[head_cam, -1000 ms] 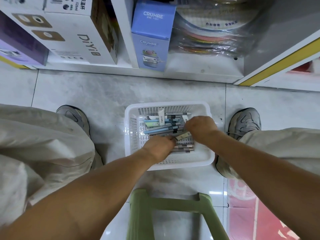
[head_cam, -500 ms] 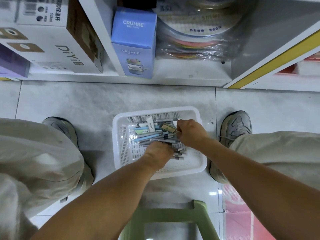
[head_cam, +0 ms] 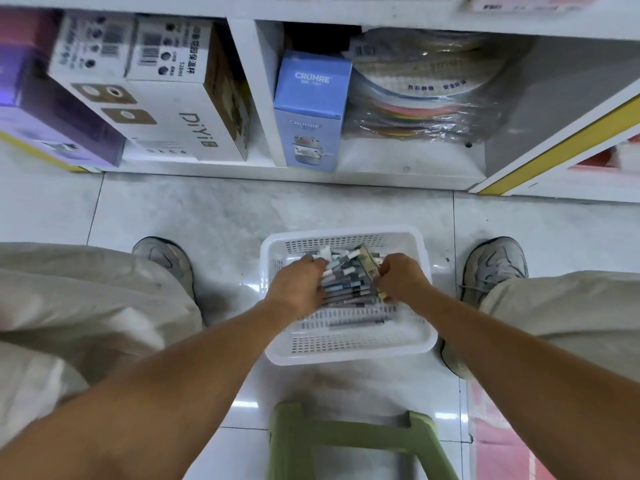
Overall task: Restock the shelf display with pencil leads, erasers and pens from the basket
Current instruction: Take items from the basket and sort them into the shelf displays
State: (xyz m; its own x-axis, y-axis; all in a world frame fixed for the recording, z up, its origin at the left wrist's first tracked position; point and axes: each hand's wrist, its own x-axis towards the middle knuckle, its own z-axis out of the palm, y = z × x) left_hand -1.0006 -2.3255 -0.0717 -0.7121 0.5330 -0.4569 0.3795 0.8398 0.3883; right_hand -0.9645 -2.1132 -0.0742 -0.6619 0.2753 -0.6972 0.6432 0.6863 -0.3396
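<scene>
White perforated plastic forms the rectangular basket (head_cam: pixel 349 348) on the pale tiled floor (head_cam: pixel 225 216), between the person's grey shoes, likely put there so both arms reach it from the seated position.

Going left to right: the left hand (head_cam: pixel 298 289) comes in from about seven o'clock and lies over the left ends of a bundle of grey and blue pens with white caps (head_cam: pixel 346 282). Its fingers curl down around those ends, apparently gathering the bundle so it lifts as one. Whether it fully grips or only presses is hard to tell through the blur.

The pens lie side by side inside the basket, toward its twelve o'clock wall. Their long axis runs roughly from nine to three o'clock, tilted so the white-capped ends fan up toward eleven or twelve o'clock. A few loose pens (head_cam: pixel 360 322) lie flat below them, nearer six o'clock, also along nine to three.

At the bundle's right end, the right hand (head_cam: pixel 398 278), entering from about four o'clock, pinches a small olive-and-yellow flat packet (head_cam: pixel 369 266) with curled fingers; it may be a lead or eraser pack, but the label is unreadable. Holding both ends probably squares the stock before it goes to the shelf.

At twelve o'clock stands the white shelf unit (head_cam: pixel 256 98), holding a light blue carton (head_cam: pixel 311 109).
</scene>
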